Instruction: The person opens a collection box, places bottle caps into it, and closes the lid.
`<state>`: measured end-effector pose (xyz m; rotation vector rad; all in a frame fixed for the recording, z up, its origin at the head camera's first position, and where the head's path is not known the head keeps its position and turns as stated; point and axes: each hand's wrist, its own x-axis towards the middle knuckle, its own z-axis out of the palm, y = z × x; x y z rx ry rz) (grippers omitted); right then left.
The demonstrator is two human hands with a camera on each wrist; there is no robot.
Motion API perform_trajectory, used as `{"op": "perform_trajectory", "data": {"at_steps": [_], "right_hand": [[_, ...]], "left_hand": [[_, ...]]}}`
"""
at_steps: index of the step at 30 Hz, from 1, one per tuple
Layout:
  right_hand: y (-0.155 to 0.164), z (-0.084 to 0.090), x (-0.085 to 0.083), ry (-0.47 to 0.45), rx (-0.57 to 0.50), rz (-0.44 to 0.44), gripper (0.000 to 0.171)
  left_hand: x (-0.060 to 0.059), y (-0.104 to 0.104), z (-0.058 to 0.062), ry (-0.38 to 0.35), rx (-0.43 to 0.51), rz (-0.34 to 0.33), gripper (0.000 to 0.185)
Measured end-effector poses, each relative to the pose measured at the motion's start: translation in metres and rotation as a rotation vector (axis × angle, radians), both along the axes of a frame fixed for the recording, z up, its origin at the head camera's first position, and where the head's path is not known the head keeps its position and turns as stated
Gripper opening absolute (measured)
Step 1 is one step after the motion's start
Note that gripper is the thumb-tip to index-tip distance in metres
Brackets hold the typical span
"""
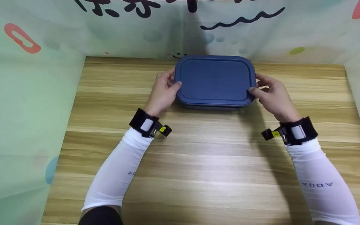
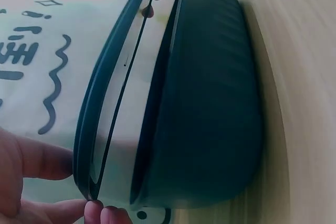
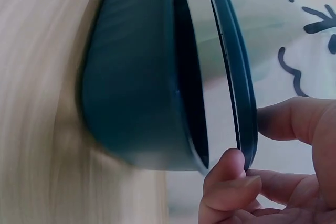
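A dark blue rectangular lid (image 1: 216, 81) with rounded corners is held level by both hands. My left hand (image 1: 165, 92) pinches its left edge, thumb on top and fingers beneath. At the opposite edge my right hand (image 1: 274, 96) pinches it the same way. Below the lid stands a deep blue box (image 2: 210, 103), resting on the table. Both wrist views show a gap between the lid and the rim of the box (image 3: 136, 77), so the two are apart. What the box holds inside is hidden.
The wood-grain table (image 1: 198, 162) runs back to a printed cloth backdrop (image 1: 130, 34) close behind the box. Cloth walls also rise at the left (image 1: 27, 109) and right sides. Shadows of the arms fall on the table.
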<state>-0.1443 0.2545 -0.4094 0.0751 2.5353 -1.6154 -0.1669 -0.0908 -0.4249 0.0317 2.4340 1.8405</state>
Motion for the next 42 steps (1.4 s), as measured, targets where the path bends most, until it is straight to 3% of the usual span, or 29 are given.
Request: {"op": "perform_trajectory", "data": {"at_steps": [17,29,42], "right_hand": [[-0.001,-0.013,-0.009,-0.013,0.092,0.025,0.057],[-0.003,-0.014,-0.010,-0.024,0.091,0.034,0.058],[-0.001,-0.019,-0.007,-0.043,0.079,0.036,0.059]], "left_hand": [[-0.015,0.003,-0.015,-0.040,-0.076,0.011,0.050],[-0.016,0.002,-0.017,-0.075,-0.064,0.023,0.052],[-0.013,0.003,-0.019,-0.108,0.013,0.025,0.053]]}}
